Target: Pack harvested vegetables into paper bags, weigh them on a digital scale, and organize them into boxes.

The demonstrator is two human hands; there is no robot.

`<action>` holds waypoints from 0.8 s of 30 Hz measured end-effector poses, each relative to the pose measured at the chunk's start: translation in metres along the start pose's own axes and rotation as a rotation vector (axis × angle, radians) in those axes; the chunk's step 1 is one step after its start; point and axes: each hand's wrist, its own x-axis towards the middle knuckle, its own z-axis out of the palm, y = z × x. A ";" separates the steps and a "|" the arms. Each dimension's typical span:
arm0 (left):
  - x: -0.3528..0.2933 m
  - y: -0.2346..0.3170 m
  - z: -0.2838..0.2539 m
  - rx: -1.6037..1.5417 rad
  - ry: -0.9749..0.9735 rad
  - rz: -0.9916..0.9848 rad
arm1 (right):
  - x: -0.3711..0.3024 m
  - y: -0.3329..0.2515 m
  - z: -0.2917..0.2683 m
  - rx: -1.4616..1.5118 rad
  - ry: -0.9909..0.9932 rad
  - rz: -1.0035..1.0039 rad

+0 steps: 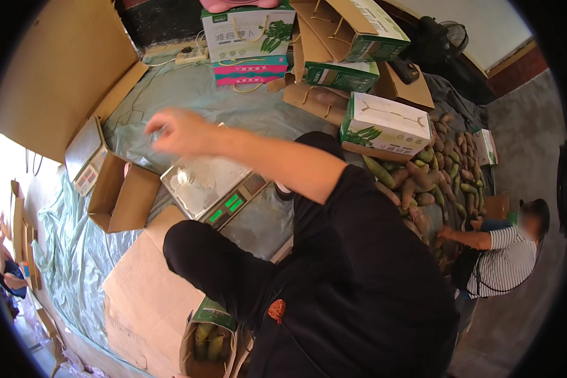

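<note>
My right hand (184, 132) reaches across above a digital scale (195, 189) with a metal plate and lit green displays. Its fingers are loosely bent and apart, a little blurred, and nothing shows in them. The forearm covers part of the scale. Beside the scale stands an open brown cardboard box (135, 200), its inside partly visible. A second scale (87, 154) is behind that box. My left hand cannot be seen. By my leg at the lower edge, an open carton (215, 310) holds several long green vegetables (209, 343).
A heap of reddish-brown tubers (425, 176) and green vegetables lies at the right, by a white-and-green carton (387, 126). Another person (504, 252) reaches into it. More cartons (249, 34) and a fan (450, 38) stand behind. Flattened cardboard (142, 290) covers plastic sheeting (75, 239).
</note>
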 end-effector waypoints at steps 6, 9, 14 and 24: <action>0.010 0.070 0.008 0.036 0.010 0.227 | -0.090 0.064 -0.167 -0.113 0.364 0.374; 0.003 0.229 0.035 -0.130 -0.089 0.471 | -0.179 0.120 -0.251 -0.594 0.484 0.532; -0.054 0.413 0.045 -0.290 -0.176 0.935 | -0.277 0.138 -0.311 -1.119 0.486 1.038; -0.191 0.550 0.105 -0.062 -0.441 1.293 | -0.384 0.143 -0.323 -1.307 0.230 1.292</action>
